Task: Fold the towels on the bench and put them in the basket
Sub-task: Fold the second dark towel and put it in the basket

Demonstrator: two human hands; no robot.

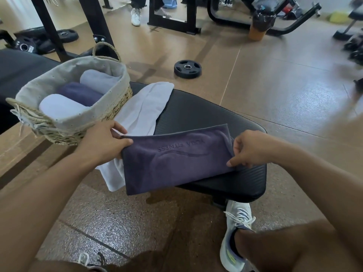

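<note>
Folding the purple towel on the bench

Head view: left hand (106, 140) and right hand (249, 149) each pinch an end of the purple towel (176, 161), stretched flat between them on the bench (225, 118), probably for folding; basket (72, 99) just beyond the left hand.

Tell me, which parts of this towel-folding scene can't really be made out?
- White towel, head view: its middle is covered by the purple towel and the left hand.
- Basket: the rolled towels hide whatever lies beneath them.
- Right hand: its fingertips curl under the purple towel's edge, so the grip is partly unseen.
- Gym equipment at the right edge: blurred and cut off.
</note>
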